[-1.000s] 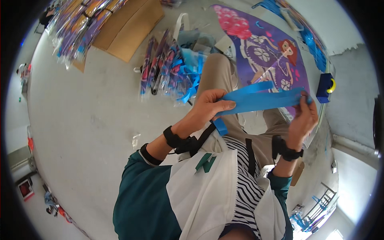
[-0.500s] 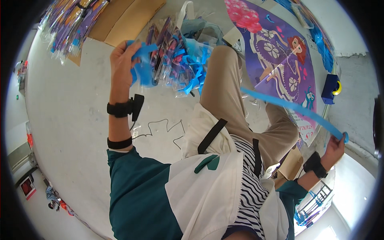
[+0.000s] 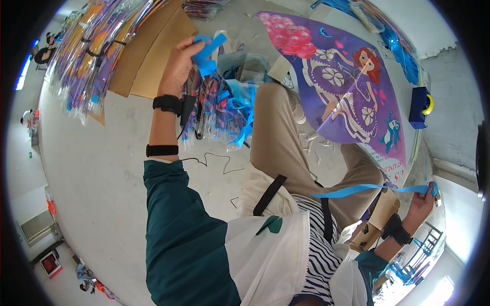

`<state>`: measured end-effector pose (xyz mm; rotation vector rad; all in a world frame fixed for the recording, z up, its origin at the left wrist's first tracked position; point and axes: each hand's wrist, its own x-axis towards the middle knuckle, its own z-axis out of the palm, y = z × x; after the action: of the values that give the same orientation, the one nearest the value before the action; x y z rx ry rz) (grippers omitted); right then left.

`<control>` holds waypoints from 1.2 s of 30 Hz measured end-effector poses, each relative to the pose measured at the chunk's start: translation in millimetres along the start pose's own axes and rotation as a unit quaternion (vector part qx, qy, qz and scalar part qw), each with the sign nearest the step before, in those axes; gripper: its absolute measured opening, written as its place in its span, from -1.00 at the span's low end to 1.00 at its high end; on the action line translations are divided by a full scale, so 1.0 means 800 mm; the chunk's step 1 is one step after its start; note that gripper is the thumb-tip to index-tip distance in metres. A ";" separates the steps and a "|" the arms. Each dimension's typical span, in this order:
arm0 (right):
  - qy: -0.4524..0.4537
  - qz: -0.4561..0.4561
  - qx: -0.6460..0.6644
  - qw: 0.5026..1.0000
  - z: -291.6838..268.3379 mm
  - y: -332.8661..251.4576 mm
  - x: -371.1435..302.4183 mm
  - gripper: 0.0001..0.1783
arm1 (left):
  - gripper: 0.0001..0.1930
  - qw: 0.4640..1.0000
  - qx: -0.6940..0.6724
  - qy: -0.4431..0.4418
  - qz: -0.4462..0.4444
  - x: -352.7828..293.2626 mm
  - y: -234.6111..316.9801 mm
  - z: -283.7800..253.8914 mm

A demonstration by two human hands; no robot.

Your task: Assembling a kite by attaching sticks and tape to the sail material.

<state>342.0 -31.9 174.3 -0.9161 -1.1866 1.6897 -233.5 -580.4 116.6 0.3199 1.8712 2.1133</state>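
Note:
My left hand (image 3: 179,64) is raised over the far left, its fingers closed on a short, folded blue strip (image 3: 206,60). Beneath that strip lies a heap of clear plastic packets (image 3: 206,115) with purple and blue contents, and loose blue strips (image 3: 246,122) are mixed in. Out to the right, my right hand (image 3: 421,202) pinches one end of a long blue ribbon (image 3: 352,190). The ribbon stretches leftward across my bent leg, and its other end hangs free near my lap.
A purple sheet (image 3: 311,94) printed with a cartoon princess spreads beyond my legs. Brown cardboard (image 3: 148,56) and a large stack of plastic-wrapped packets (image 3: 97,61) stand at the far left. A blue box with a yellow ring (image 3: 419,107) sits at right; an open carton (image 3: 375,217) is beside my hip.
My left hand has moved away and slightly right with its blue strip. My right hand has come down a little, and the long ribbon has dropped from over the purple sheet onto my leg.

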 end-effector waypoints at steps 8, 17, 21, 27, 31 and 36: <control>0.020 0.017 -0.035 0.999 0.019 0.020 0.008 -0.66 | -0.76 1.000 0.011 -0.001 0.006 -0.041 0.003 -0.022; 0.041 0.023 -0.044 0.998 0.084 0.039 0.009 -0.70 | -0.68 0.997 0.069 -0.013 -0.025 -0.035 -0.008 -0.026; 0.038 0.020 -0.054 0.998 0.073 0.039 0.002 -0.72 | -0.61 0.996 0.008 -0.045 -0.083 -0.006 -0.038 -0.013; 0.058 0.033 -0.064 0.996 0.051 0.037 -0.005 -0.73 | -0.57 0.989 0.008 -0.073 -0.125 0.041 -0.101 -0.012; 0.078 0.041 -0.065 0.994 0.049 0.039 -0.009 -0.73 | -0.61 0.988 0.021 -0.028 -0.149 0.062 -0.147 -0.012; 0.092 0.047 -0.066 0.992 0.034 0.040 -0.004 -0.71 | -0.66 0.970 0.124 0.016 -0.209 0.063 -0.190 -0.020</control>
<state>311.4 -50.0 152.0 -1.2005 -1.1559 1.5750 -274.7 -560.1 -37.7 -0.0573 2.0128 1.6200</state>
